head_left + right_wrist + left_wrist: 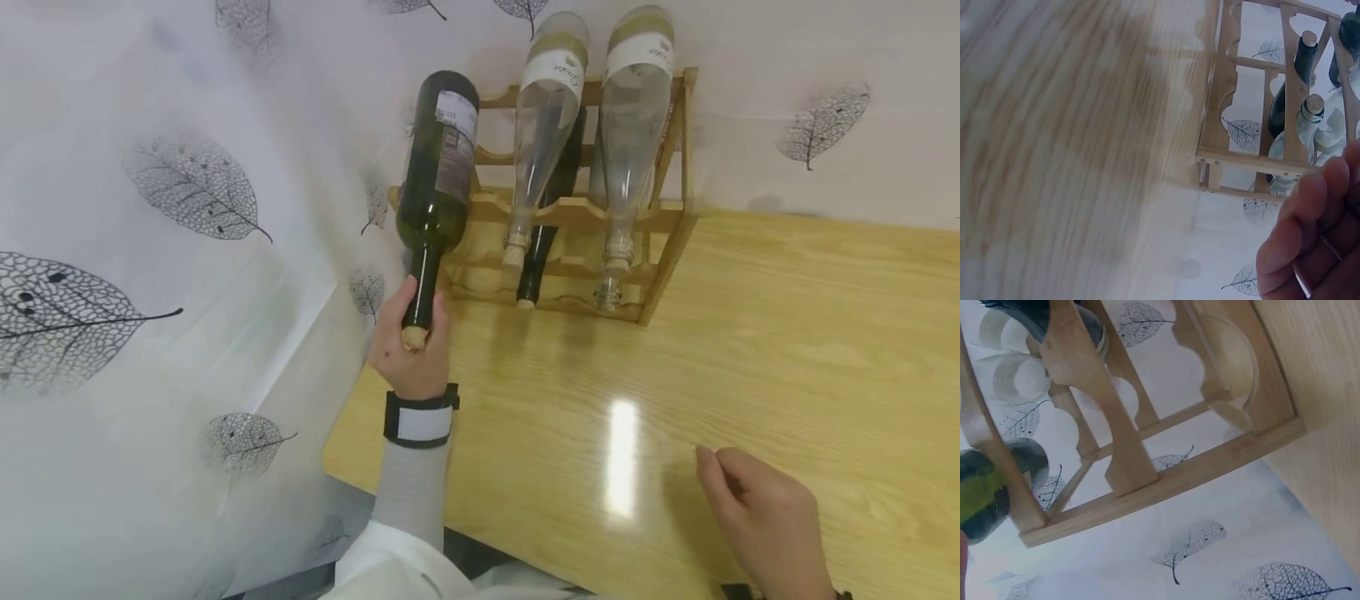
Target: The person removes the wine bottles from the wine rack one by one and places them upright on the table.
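My left hand (408, 367) grips the neck of a dark green wine bottle (442, 167), its cork end towards me. The bottle lies at the left end of the top tier of a wooden wine rack (670, 258), label up. In the left wrist view, the bottle's green glass (985, 494) shows beyond the rack's front rail (1029, 497). My right hand (772, 517) hovers over the right front of the table with fingers loosely curled, holding nothing. The right wrist view shows those fingers (1300, 203) with the rack behind them.
Two clear bottles, a middle one (551, 125) and a right one (637, 100), lie on the top tier. Below them are a dark corked bottle (536, 258) and a clear bottle neck (607, 293). Leaf-patterned white sheeting (300, 167) borders the wooden table (810, 350) left and behind.
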Available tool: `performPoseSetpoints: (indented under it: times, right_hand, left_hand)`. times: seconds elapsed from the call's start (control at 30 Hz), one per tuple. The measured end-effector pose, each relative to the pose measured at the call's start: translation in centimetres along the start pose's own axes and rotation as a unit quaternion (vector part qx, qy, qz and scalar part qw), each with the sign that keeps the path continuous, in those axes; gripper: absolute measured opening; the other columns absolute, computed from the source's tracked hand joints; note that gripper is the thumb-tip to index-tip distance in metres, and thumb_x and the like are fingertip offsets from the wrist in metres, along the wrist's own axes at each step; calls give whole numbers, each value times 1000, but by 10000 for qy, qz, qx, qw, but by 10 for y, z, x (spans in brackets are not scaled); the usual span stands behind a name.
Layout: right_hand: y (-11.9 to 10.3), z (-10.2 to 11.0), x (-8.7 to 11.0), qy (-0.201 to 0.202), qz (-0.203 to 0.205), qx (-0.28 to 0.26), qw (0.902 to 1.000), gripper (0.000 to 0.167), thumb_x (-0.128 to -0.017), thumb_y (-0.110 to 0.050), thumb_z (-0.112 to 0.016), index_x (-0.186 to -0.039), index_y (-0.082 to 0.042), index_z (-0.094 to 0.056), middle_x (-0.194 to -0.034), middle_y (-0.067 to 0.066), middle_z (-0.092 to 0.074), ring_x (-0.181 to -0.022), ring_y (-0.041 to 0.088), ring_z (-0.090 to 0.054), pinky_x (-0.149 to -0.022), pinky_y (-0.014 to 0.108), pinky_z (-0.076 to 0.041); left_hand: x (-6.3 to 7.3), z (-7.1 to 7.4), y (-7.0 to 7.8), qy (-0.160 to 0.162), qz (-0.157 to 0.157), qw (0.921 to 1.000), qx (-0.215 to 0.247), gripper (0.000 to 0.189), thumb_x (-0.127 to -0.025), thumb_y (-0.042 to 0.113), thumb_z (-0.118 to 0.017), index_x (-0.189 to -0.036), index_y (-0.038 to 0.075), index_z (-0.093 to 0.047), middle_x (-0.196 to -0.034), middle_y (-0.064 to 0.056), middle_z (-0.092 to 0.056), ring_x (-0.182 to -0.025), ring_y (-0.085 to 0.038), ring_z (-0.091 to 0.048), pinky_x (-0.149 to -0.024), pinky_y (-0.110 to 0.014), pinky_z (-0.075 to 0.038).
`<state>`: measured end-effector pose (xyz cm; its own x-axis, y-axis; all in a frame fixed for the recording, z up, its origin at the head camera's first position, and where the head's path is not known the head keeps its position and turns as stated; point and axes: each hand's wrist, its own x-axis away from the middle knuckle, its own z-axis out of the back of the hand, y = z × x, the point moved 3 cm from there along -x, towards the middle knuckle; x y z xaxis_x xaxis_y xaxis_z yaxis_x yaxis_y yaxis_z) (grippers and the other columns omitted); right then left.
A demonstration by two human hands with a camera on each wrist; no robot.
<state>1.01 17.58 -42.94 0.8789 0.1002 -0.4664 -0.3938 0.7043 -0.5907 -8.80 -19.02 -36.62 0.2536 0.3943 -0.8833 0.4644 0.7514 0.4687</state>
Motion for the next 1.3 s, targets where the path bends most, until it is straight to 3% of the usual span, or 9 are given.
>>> performPoseSetpoints:
  times: [0.3, 0.5, 0.6, 0.73, 0.8, 0.9, 1.07, 1.2, 1.3]
  right_hand:
    - [-3, 3, 0, -1, 148, 195, 9997, 51, -88, -4, -69, -58, -24, -34, -53, -19, -25, -53, -15, -13, -43, 7, -14]
    - [-3, 10, 2, 133, 180, 191, 9996, 49, -93, -12, -64, -57, -25, -34, -52, -18, -26, -54, -15, -12, -44, 7, -13]
    - [-5, 12, -1, 266, 322, 152, 9990, 48, -97, -18, -60, -58, -24, -34, -53, -17, -25, -54, -14, -13, -47, 8, -12]
    - [-7, 12, -3, 455, 433, 140, 9979, 47, -99, -23, -57, -58, -24, -34, -55, -18, -24, -55, -12, -13, -49, 9, -11]
    - [-7, 13, 0, 422, 353, 131, 9984, 47, -97, -20, -59, -58, -24, -34, -54, -18, -25, -55, -13, -13, -48, 9, -11]
    - [-5, 13, 5, 309, 153, 123, 9993, 46, -94, -13, -63, -59, -25, -36, -53, -18, -28, -54, -14, -14, -46, 9, -14]
    - [-5, 15, 11, 350, 105, 8, 9993, 43, -91, -8, -66, -59, -26, -44, -53, -17, -40, -51, -13, -22, -44, 8, -22]
    - [-6, 15, 10, 255, 123, -63, 9996, 43, -92, -7, -66, -61, -27, -45, -54, -18, -42, -51, -13, -25, -45, 8, -27]
    - [-6, 14, 4, 216, 314, -98, 9992, 43, -96, -11, -66, -63, -28, -44, -56, -19, -41, -53, -13, -26, -47, 8, -27]
  left_hand:
    - [18, 11, 17, 257, -940, 9950, 214, 36, -90, 28, -80, -100, 0, -60, -77, -15, -55, -66, -28, -48, -64, -33, -40]
    - [15, 4, 26, 601, -875, 9943, 57, 51, -89, 48, -80, -96, 1, -62, -79, -16, -53, -70, -29, -47, -67, -33, -38]
    - [2, -1, 32, 761, -723, 9944, 154, 54, -90, 56, -74, -95, 4, -64, -87, -15, -53, -82, -27, -53, -78, -33, -45]
    - [-20, -11, 48, 969, -525, 9866, 1202, 53, -91, 55, -70, -95, 4, -59, -101, -6, -66, -113, -23, -62, -108, -45, -47]
    - [-29, -15, 61, 1224, -563, 9725, 1900, 51, -91, 52, -71, -92, 4, -54, -101, -2, -73, -118, -22, -66, -114, -47, -45]
    - [-44, -18, 81, 1728, -1117, 9372, 2818, 43, -94, 44, -71, -91, 6, -50, -82, -4, -70, -97, -20, -74, -107, -41, -53]
    - [-58, 1, 103, 3005, -1767, 8700, 3487, 51, -88, 34, -83, -87, 3, -43, -60, -9, -45, -51, -21, -60, -62, -33, -60]
    - [-54, 33, 112, 3732, -1001, 8533, 3501, 68, -76, 36, -92, -85, -2, -35, -56, -8, -38, -39, -20, -48, -41, -36, -49]
    - [-47, 46, 118, 3692, -580, 8417, 3896, 66, -76, 25, -93, -84, -3, -34, -54, -7, -34, -37, -19, -44, -39, -33, -49]
